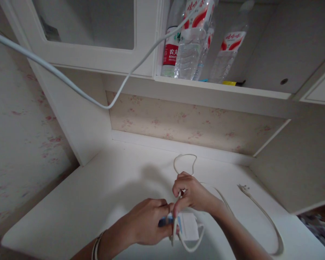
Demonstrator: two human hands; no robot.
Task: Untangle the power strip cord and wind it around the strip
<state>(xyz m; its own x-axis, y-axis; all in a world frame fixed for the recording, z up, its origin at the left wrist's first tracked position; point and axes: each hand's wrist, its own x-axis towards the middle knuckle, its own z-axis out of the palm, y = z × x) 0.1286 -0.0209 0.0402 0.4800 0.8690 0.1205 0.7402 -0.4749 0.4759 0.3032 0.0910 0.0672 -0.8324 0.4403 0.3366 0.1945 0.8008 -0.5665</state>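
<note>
A white box-shaped block point(189, 226) with a blue part at its left end is above the desk at the bottom of the head view. My left hand point(148, 220), a bracelet on its wrist, is closed around that left end; its fingertips are partly hidden. Just above and to the right, my right hand point(188, 193) pinches a white cord point(191, 249), which loops down in front of the block. More of the cord curves across the desk behind my right hand. Its pronged plug point(243, 187) lies to the right.
A white desk point(97, 187) spreads beneath my hands, with a shelf point(222, 88) of plastic bottles point(189, 54) above its back. A thick white cable point(78, 92) hangs across the upper left. Side panels bound the desk's back part.
</note>
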